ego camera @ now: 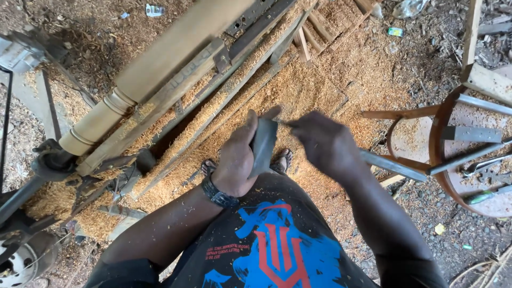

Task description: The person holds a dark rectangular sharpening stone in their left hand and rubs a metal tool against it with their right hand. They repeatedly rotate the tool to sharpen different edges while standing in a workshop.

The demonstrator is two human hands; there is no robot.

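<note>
My left hand [236, 160] grips a flat dark grey stone [263, 145], held upright in front of my chest. My right hand [324, 144] is closed around a long metal chisel [392, 166]; its handle runs out to the lower right, and its tip [281, 122] meets the top of the stone. A dark watch [217, 194] sits on my left wrist. To the left, a turned pale wooden post [160, 64] lies mounted on a wood lathe [176, 101].
Wood shavings [298, 85] cover the ground and the lathe bed. A round wooden stool [469, 154] at right carries several metal chisels. A motor and wheel [21, 256] sit at lower left. My sandalled feet [282, 160] show below the stone.
</note>
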